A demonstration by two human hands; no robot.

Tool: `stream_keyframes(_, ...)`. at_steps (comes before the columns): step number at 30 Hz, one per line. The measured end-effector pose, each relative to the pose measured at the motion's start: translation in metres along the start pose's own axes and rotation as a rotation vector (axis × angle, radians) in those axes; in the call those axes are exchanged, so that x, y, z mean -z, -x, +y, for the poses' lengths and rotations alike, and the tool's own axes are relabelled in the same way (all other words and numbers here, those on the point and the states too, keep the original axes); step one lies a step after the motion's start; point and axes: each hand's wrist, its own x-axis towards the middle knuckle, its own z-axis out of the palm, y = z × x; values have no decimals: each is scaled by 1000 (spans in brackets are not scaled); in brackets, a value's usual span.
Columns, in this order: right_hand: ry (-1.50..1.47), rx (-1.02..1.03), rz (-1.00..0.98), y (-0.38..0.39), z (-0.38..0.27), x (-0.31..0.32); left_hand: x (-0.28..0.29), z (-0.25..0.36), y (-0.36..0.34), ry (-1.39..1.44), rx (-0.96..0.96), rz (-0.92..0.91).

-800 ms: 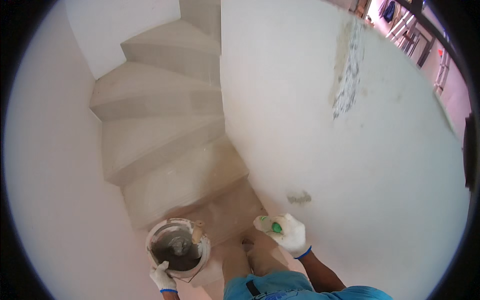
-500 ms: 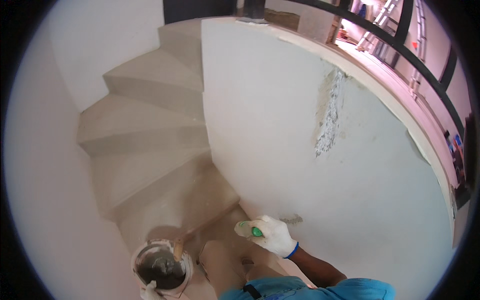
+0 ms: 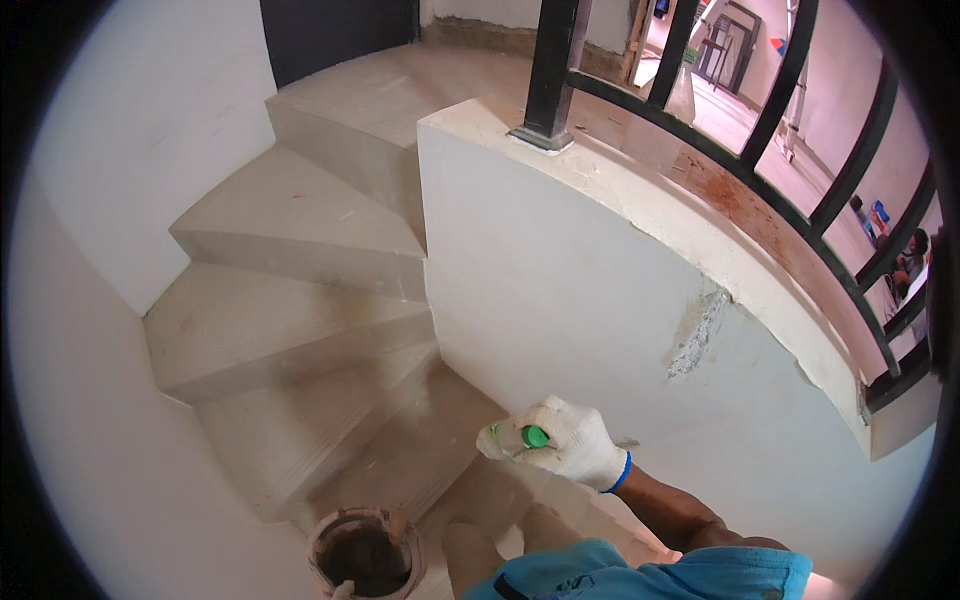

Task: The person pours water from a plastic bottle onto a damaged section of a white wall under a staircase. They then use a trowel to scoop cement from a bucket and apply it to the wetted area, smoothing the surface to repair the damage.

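Observation:
My right hand (image 3: 580,445), in a white knit glove with a blue cuff, is closed around a clear plastic bottle (image 3: 503,440) with a green cap. It is held in front of the pale curved wall, with the bottle tilted to the left. At the lower edge, gloved fingers of my left hand (image 3: 343,589) grip the rim of a bucket (image 3: 318,548); most of that hand is out of the picture. Dark grey, wet-looking material lies inside the bucket. A wooden handle (image 3: 398,522) sticks up at its right side.
Winding beige stairs (image 3: 290,290) climb from my feet to a dark door (image 3: 340,38). On the right, the curved wall (image 3: 530,270) has a rough chipped patch (image 3: 695,340) and carries a black metal railing (image 3: 690,135). Beyond it, a person (image 3: 908,258) is on the floor beside several objects.
The view has shifted upward, showing more of the railing and upper stairs. My right hand with the bottle and the bucket at my left both appear further right in the picture.

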Motion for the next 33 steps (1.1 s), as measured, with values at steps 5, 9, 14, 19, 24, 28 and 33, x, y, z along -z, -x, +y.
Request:
stream_keyframes(5,22,1,71,-32,-43,34,-23,70,8,-14,1,-187)
stream_keyframes(9,18,-40,68,-59,-59,55,-61,96,-14,-6,49,-148)
stream_keyframes(14,-1,33,61,-73,-65,78,-62,64,-80,71,134,-206)
stream_keyframes(19,-39,3,51,-86,-81,114,-71,40,-108,181,216,-300)
stream_keyframes(24,-28,-49,103,-92,-109,162,-98,59,-73,135,168,-171)
stream_keyframes(28,31,-40,241,-100,-145,214,-65,2,-152,76,305,-90)
stream_keyframes(33,252,-10,510,-128,-163,266,-52,-6,-171,48,242,-79)
